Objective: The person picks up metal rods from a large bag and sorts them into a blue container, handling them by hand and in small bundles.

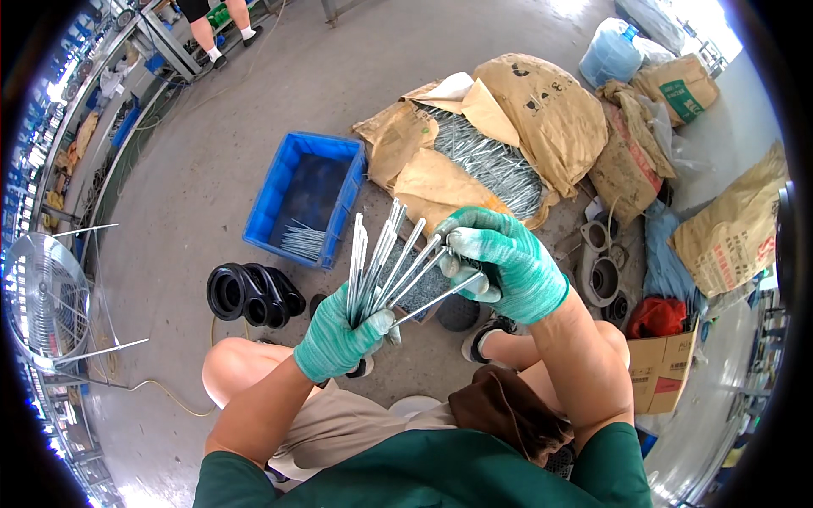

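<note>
A: Straight to the hands, both in green knitted gloves with greyish fingertips! The left hand [337, 340] is clamped around the lower part of a bundle of silver metal rods [373, 273], and they fan upward out of that fist.

B: And the right hand [513, 264]?

A: Fingers curled in, pinching at the upper ends of the rods that splay out to the right. Exactly how many it has, I cannot tell; the fingers hide them.

B: Just below the bundle, there's a tray of small grey pieces [417, 284], partly covered by the rods and hands.

A: Out to the left, on the floor, a blue plastic crate [343, 213], with more rods [303, 241] lying together at its near end!

B: Right beside it, a torn-open brown paper sack [542, 110], spilling into view a big, jumbled heap of similar rods [491, 157].

A: Near the left knee, black ring-shaped parts [252, 295] stand in a cluster.

B: Over on the right, a cardboard box [662, 368] with a red bag [657, 317] on top, and farther up, a translucent blue water jug [611, 55].

A: Far left, a large wire-caged fan [49, 296]; top left, another person's legs [205, 35].
</note>
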Demonstrator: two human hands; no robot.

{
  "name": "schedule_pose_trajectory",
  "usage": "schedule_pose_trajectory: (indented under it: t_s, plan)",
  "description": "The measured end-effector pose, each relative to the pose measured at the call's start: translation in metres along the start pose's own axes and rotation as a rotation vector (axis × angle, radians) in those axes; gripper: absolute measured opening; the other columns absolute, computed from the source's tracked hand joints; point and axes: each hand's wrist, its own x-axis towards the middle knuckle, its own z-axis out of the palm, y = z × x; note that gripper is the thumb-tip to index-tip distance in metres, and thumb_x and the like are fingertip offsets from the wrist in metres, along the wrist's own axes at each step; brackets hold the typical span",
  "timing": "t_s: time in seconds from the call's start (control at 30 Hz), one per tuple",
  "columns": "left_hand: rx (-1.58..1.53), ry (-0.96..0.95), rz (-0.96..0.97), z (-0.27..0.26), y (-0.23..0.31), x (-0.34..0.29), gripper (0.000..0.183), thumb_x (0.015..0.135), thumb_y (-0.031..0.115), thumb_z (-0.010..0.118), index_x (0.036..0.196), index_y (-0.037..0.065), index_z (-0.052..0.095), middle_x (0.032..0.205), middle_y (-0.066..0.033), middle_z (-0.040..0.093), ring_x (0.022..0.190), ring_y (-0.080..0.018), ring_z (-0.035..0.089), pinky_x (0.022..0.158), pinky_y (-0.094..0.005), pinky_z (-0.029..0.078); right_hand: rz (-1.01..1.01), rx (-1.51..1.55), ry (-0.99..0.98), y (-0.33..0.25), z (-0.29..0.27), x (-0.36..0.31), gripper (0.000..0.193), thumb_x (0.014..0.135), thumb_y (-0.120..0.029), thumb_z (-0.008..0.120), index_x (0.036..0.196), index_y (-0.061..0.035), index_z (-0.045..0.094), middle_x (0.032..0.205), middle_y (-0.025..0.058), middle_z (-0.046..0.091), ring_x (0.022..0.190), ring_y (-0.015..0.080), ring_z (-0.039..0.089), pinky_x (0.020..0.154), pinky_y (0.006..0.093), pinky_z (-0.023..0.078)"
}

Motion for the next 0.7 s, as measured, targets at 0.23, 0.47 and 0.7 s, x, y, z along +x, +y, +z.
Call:
schedule_pose_trajectory:
  t_s: [0.23,0.47,0.7]
  plan:
    - [-0.06,0.02,-0.052,0.003,0.0,0.0,0.021,0.096,0.019,0.065,0.104,0.004,0.054,0.075,-0.0107,0.068,0.051,-0.0071,0.052,0.046,-0.0216,0.041,-0.113,0.024,-0.011,0.008,-0.002,0.003,0.022,0.094,-0.016,0.063,0.111,-0.0027,0.065,0.083,0.0044,0.068,0.057,0.0041,0.053,0.047,0.0167,0.037]
    - [-0.156,0.042,-0.155,0.005,-0.005,-0.004,0.024,0.095,0.024,0.067,0.103,0.005,0.054,0.074,-0.0125,0.068,0.046,-0.008,0.051,0.042,-0.0217,0.039,-0.22,-0.178,0.153,0.012,0.003,0.004,0.021,0.095,-0.017,0.064,0.112,-0.005,0.068,0.085,0.0012,0.068,0.062,0.0029,0.054,0.053,0.0162,0.042]
    - [-0.201,0.057,-0.171,0.008,-0.003,-0.004,0.026,0.096,0.025,0.066,0.106,0.005,0.054,0.073,-0.0133,0.067,0.043,-0.0081,0.05,0.038,-0.0217,0.035,-0.205,-0.216,0.187,0.011,0.003,0.008,0.02,0.096,-0.019,0.064,0.111,-0.0067,0.068,0.086,0.0007,0.068,0.063,0.0035,0.055,0.056,0.0164,0.046]
